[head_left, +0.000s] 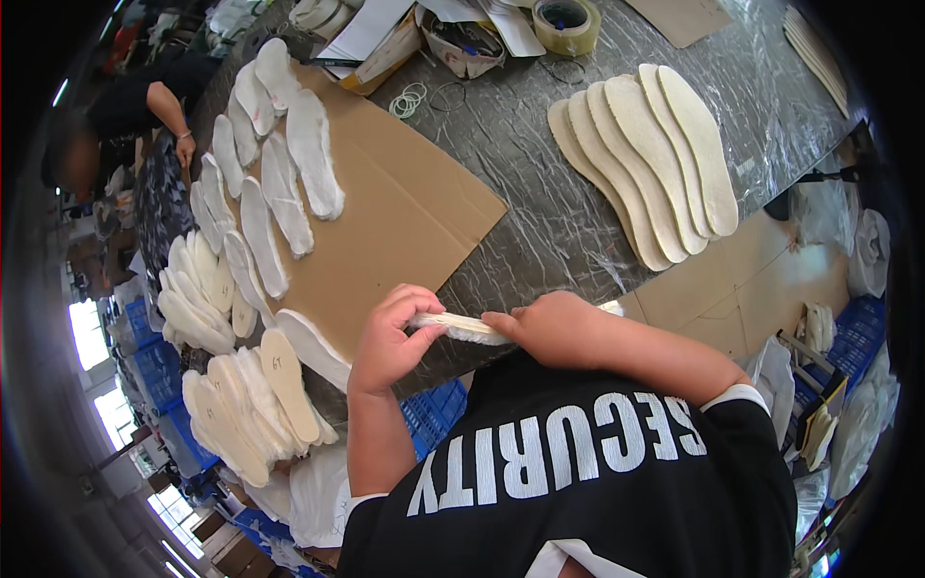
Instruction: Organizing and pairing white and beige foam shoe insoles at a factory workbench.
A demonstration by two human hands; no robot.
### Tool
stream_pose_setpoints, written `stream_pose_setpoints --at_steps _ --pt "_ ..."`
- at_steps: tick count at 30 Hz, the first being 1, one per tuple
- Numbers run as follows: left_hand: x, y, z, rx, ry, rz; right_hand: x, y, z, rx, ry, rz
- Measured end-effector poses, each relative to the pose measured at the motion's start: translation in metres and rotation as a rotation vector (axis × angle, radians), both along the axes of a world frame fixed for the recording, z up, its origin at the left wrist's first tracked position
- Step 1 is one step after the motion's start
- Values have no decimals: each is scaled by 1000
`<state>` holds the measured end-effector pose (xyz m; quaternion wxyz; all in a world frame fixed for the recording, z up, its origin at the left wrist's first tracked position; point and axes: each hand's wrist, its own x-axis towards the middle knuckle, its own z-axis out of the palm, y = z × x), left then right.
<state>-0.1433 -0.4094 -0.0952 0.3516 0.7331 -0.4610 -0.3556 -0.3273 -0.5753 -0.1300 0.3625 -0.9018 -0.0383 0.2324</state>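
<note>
Close to my body, at the near edge of the table, I hold an insole (472,333) between both hands. It is seen almost edge-on, with a pale flat side and white fluffy fleece below. My left hand (397,330) pinches one end between thumb and fingers. At the other end, my right hand (551,328) grips it with the thumb along the edge; most of its fingers are hidden. Left of my left hand, a white fleece insole (313,349) lies at the edge of a brown cardboard sheet (405,197). More fleece insoles (284,193) are spread over that sheet.
Cream insoles (641,164) lie overlapped in a fan at the right. Piled insoles (246,409) stand at the left edge. Tape (567,26), rubber bands (409,99) and a box of papers (381,48) sit at the back. Another person's hand (185,146) is at far left.
</note>
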Motion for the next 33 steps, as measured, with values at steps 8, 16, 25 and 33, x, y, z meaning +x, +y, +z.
stream_pose_setpoints --at_steps 8,16,25,33 --pt "-2 4 -7 57 172 94 -4 3 13 -187 -120 -32" --pt "-2 14 -34 -132 107 124 -5 5 10 -386 -251 -38" --pt "-21 7 -31 -219 239 300 -9 7 -2 -602 -476 -171" --pt "-12 11 -41 -346 -59 127 -11 12 -10 -517 -489 -275"
